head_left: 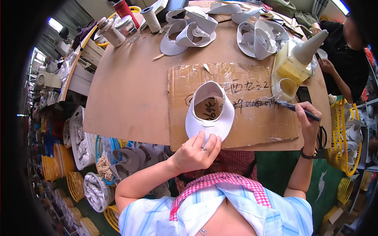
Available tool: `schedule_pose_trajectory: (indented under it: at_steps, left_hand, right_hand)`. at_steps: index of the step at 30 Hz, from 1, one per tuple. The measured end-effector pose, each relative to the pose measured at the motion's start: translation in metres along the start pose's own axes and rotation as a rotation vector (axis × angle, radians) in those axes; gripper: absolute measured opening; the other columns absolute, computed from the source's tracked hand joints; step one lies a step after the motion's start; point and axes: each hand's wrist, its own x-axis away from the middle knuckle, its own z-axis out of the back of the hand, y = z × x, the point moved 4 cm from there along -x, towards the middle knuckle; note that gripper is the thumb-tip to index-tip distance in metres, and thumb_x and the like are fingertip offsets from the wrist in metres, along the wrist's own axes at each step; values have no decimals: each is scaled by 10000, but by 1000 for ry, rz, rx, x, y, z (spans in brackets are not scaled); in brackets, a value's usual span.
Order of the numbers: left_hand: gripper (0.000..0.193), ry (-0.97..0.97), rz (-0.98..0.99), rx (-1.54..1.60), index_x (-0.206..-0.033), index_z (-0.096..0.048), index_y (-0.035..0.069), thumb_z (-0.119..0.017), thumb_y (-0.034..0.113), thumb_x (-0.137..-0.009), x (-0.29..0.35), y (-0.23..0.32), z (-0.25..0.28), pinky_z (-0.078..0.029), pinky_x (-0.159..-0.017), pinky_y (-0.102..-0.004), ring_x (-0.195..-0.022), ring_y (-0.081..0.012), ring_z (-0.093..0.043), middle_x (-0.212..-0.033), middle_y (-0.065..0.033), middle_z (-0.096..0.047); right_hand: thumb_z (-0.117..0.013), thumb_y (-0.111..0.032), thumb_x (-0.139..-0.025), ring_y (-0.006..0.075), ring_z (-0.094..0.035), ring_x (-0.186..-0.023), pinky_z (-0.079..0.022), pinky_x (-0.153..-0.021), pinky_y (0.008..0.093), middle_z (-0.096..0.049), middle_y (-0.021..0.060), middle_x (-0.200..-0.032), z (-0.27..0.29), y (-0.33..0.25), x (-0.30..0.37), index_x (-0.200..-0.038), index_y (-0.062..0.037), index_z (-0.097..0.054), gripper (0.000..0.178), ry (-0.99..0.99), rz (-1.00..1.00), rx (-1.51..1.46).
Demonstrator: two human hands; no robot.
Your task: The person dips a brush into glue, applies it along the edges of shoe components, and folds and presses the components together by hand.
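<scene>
Your left hand [198, 152] pinches the white shoe upper [212, 129] by its near edge; it sits just beyond those fingers, over cardboard [256, 128]. Your right hand [309, 120] grips a brush [293, 107], tip contact unclear.

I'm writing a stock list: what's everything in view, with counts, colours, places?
Curved tabletop: 1, brown, centre
Flat cardboard sheet: 1, brown, on tabletop
Curved visor-shaped piece: 1, white, over cardboard
Similar curved pieces: several, white, far side
Slim brush: 1, dark, by cardboard's right edge
Squarish plastic tub: 1, yellowish, tabletop's right
Cone: 1, grey, on tub
Cylindrical bottle: 1, red, far left
Lidded jar: 1, clear, beside bottle
Cylindrical roll: 1, white, right of bottle
Latticed plastic baskets: several, yellow, white, blue, both sides
Co-worker: 1, black top, upper right
Other items: too crowded to count
Left grip: 1, bare, on visor-shaped piece
Right grip: 1, bare, around brush
</scene>
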Motion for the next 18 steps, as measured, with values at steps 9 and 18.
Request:
schedule_pose_trajectory:
  at_steps: [9,18]
  left_hand:
    - [229,58,12,46,-986,-710,39,-665,94,-769,12,-5,-5,-556,-581,-291,-784,-260,-655,-953,-95,-655]
    - [219,196,50,150,-963,-715,44,-687,65,-747,23,-6,2,-557,-589,-286,-802,-242,-662,-925,-68,-666]
  right_hand:
    - [-758,-72,-711,263,-638,-798,-526,-725,340,-677,105,-927,-118,-81,25,-925,-30,-700,226,-388,678,-33]
    - [-761,-44,-711,260,-639,-780,-520,-706,338,-683,113,-935,-118,-74,22,-928,-22,-703,226,-109,699,52]
